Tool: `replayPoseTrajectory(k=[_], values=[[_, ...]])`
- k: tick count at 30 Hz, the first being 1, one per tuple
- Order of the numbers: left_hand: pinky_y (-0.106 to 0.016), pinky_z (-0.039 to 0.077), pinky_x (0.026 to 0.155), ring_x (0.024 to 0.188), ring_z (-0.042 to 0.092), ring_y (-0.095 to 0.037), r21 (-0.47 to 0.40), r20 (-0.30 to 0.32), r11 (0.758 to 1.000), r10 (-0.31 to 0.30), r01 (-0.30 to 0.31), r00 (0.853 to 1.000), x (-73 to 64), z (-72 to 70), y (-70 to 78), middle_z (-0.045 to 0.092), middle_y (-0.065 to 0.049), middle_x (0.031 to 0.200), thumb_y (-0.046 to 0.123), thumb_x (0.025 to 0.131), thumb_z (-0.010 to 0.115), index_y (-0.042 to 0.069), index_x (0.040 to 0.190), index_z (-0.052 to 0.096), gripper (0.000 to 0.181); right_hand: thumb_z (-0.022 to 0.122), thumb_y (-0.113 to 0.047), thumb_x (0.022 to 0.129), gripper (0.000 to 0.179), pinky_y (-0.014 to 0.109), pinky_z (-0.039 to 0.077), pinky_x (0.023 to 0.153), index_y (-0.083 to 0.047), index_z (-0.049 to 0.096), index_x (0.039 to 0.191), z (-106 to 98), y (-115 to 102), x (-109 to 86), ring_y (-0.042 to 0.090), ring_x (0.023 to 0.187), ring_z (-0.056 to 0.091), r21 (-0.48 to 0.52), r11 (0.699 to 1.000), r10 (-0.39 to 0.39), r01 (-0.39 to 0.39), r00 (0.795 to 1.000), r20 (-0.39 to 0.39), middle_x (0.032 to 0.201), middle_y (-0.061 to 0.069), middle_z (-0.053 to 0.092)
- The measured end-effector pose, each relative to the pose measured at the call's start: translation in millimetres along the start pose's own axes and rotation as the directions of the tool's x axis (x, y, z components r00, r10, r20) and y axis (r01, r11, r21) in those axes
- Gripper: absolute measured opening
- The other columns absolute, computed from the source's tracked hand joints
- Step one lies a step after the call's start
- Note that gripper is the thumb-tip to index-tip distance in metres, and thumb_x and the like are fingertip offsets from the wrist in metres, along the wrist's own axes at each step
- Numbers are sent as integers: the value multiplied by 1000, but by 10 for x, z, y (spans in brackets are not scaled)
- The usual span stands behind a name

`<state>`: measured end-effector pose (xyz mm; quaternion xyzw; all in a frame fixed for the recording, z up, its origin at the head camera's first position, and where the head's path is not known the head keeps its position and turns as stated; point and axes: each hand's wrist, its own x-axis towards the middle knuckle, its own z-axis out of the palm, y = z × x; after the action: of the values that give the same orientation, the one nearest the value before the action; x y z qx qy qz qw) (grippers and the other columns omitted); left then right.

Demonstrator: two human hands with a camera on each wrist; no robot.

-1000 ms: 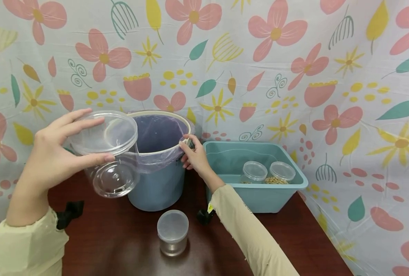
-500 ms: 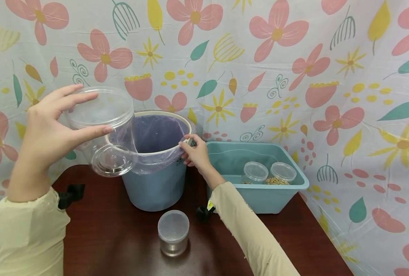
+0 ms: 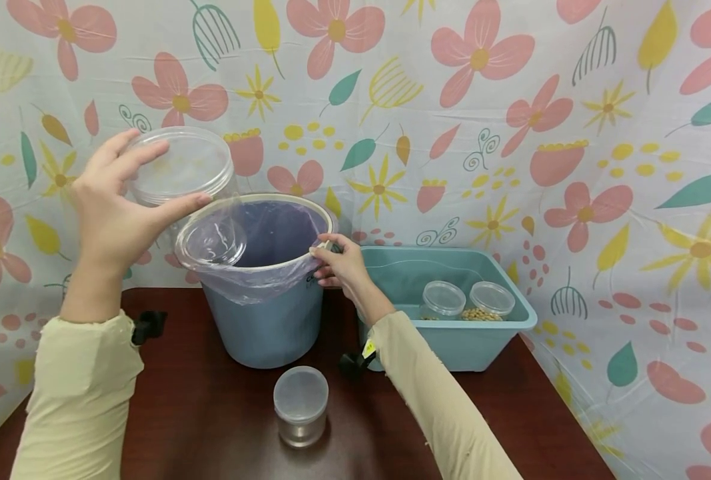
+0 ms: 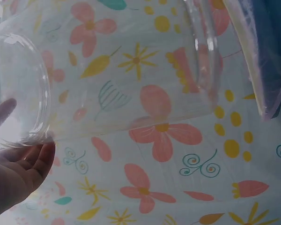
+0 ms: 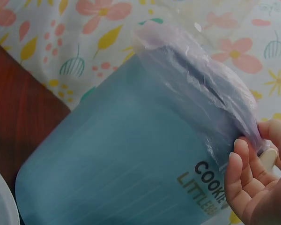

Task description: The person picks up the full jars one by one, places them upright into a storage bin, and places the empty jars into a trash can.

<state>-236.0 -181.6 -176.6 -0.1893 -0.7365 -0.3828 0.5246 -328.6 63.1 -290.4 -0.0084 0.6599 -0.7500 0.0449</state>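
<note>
- The left hand (image 3: pixel 112 207) holds the jar (image 3: pixel 196 170) near its upper end; the thumb and the fingers are spread wide around it.
- This jar is clear and large, and it is in the air at the left side of the bin (image 3: pixel 265 333), with its base lower than the hand.
- In the head view the base overlaps the bin's rim, but in the left wrist view a strip of the cloth (image 3: pixel 391 100) shows between the jar and the bin, so they are near and do not touch.
- The right hand (image 3: pixel 343 267) is narrow: its thumb and fingers pinch the liner (image 3: pixel 247 287) at the right side of the bin's rim.
- The liner is thin and see-through, and it is folded over the rim.
- The bin is blue, and the right wrist view shows the word "COOKIE" on its wall.
- The small jar (image 3: pixel 301 400) stands upright on the table (image 3: pixel 211 413), in front of the bin, with a cloudy lid.
- The tub (image 3: pixel 451 343) is to the right of the bin; two lidded jars (image 3: pixel 492 300) are inside, side by side.
- Behind everything, the cloth has a flower pattern.
</note>
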Motion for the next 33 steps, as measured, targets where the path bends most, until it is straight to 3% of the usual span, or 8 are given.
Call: replayPoseTrajectory(k=[10, 20, 25, 33], values=[[-28, 28, 97, 118, 42, -17, -80, -46, 995, -56, 52, 997, -46, 208, -149, 51, -14, 124, 7, 48, 86, 2, 107, 65, 62, 64, -7, 81, 47, 24, 43, 38, -9, 47, 124, 29, 9, 8, 11, 39, 49, 24, 1000, 17, -17, 1000, -1, 56, 4, 52], [-35, 33, 95, 121, 38, -22, -30, 84, 995, -96, 99, 992, -155, 452, -334, 44, -16, 130, 12, 53, 86, 2, 115, 61, 68, 64, -10, 82, 45, 24, 43, 39, -9, 47, 123, 17, 16, 12, 11, 39, 50, 8, 1000, 29, -29, 1000, 8, 57, 4, 52], [-39, 30, 98, 125, 33, -26, 0, 182, 989, -146, 149, 972, -221, 512, -419, 40, -16, 133, 16, 54, 87, 1, 120, 56, 74, 64, -11, 82, 43, 24, 43, 38, -10, 48, 121, 15, 18, 14, 12, 39, 50, -8, 1000, 28, -28, 1000, 7, 57, 4, 53], [-49, 23, 99, 127, 27, -33, 61, 326, 973, -228, 221, 917, -324, 581, -531, 34, -18, 137, 32, 63, 81, 0, 126, 48, 78, 63, -12, 83, 42, 24, 42, 38, -9, 47, 122, 10, 17, 16, 12, 39, 50, -15, 1000, 7, -7, 1000, 19, 56, 4, 52]])
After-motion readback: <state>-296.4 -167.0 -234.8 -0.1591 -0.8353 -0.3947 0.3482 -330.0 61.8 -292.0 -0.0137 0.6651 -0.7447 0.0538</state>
